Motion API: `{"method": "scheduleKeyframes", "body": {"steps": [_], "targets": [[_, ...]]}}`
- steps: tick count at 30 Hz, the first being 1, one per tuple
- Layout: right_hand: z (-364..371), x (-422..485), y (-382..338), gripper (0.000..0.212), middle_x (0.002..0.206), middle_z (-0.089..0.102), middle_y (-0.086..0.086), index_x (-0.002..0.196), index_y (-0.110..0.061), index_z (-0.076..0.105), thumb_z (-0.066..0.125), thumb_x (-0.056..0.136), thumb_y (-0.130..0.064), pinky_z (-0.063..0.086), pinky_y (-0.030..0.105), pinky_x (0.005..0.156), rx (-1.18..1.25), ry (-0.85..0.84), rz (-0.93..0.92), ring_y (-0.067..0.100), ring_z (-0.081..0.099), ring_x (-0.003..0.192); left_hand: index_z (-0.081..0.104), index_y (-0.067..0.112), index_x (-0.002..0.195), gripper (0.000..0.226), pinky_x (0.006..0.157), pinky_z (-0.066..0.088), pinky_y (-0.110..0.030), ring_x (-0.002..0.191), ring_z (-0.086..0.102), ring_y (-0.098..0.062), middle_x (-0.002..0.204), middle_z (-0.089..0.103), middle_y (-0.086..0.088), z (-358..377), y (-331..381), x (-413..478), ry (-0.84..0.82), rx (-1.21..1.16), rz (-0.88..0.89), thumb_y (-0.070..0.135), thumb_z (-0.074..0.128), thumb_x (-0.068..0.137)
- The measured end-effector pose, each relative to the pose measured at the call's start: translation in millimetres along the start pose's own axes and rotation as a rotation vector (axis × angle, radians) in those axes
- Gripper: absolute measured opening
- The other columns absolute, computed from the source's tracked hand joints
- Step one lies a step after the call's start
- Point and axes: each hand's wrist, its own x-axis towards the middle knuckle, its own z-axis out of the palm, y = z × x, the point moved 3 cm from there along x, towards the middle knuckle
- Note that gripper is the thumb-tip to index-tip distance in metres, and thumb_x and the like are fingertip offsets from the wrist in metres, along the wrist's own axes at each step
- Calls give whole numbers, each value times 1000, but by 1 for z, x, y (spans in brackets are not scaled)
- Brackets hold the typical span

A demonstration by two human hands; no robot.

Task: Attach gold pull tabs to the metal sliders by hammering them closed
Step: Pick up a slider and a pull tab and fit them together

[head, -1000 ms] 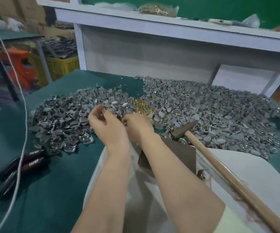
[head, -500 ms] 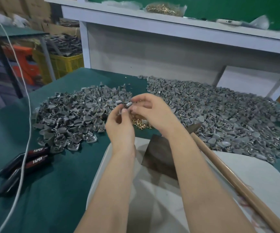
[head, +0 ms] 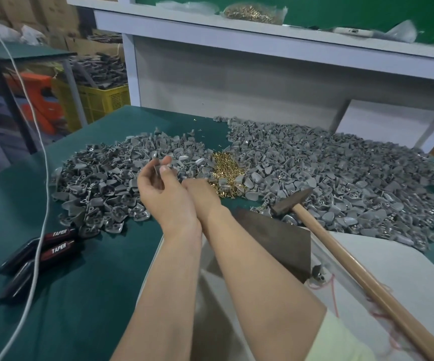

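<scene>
Left hand [head: 165, 196] pinches one grey slider [head: 156, 170]; right hand [head: 200, 194] rests at the gold pull tabs [head: 227, 170].
Hands touch side by side; right fingers are hidden, so its grip cannot be told; slider heaps [head: 341, 178] flank the tabs on the green table [head: 80, 295]; hammer [head: 291, 203] lies beside the dark plate [head: 276, 238].
</scene>
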Motion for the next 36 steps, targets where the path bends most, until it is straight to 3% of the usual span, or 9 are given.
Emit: {"method": "scheduleKeyframes", "body": {"steps": [4,6,10,14,18,24,29,32,36], "targets": [[-15,-5,8,16,89,63,13,76,-9,51,46,91,-8,37,28,62,70,66,17,26,50,77,57,20,96,14,70,50,-14,77,63,-3,91,66,5,4,0,-2,-77,19,-8,8,51,96],[-36,-15,23,7,93,63,7,88,-12,57,51,91,-13,38,27,68,152,212,43,23,54,82,60,20,95,13,75,52,-20,84,66,-10,94,67,0,10,-3,-8,-219,101,-32,9,54,94],[-78,-61,78,14,87,65,-7,80,-24,61,62,86,-12,50,28,77,462,445,99,13,61,84,64,22,90,9,86,54,-34,91,67,-20,92,69,-3,26,-7,-32,-622,378,41,13,61,90],[-88,-118,124,25,75,68,-2,75,-24,65,62,85,-1,53,19,65,718,534,154,7,64,65,58,27,90,14,90,49,-28,93,64,-8,90,67,11,35,-16,-64,-984,678,167,16,65,88],[-73,-145,143,23,79,69,4,83,-16,67,58,87,5,53,19,69,812,492,155,6,63,68,56,23,82,14,90,50,-34,85,66,-10,77,70,9,35,-23,-81,-1190,870,182,12,61,89],[-60,-141,144,25,68,64,-3,77,-20,64,59,87,3,53,20,63,779,504,131,8,61,61,63,25,85,7,91,49,-36,88,64,-11,84,69,9,35,-23,-83,-1197,1031,290,19,62,89],[-55,-138,139,25,78,67,0,77,-26,62,61,86,-3,53,36,79,631,524,126,20,64,79,60,25,83,8,92,45,-41,84,60,-15,73,60,13,34,-22,-80,-1114,1116,376,21,60,90],[-54,-138,135,29,83,68,-1,75,-29,60,60,85,-2,51,36,85,590,534,118,17,63,83,58,24,82,9,89,46,-41,86,58,-18,78,60,9,34,-19,-76,-1030,1146,441,24,57,91],[-54,-139,133,30,83,67,-4,75,-31,59,60,85,-2,51,32,85,600,559,129,13,62,83,57,24,79,27,72,45,-33,73,56,-13,69,56,10,31,-16,-73,-966,1156,495,51,62,81]]}}
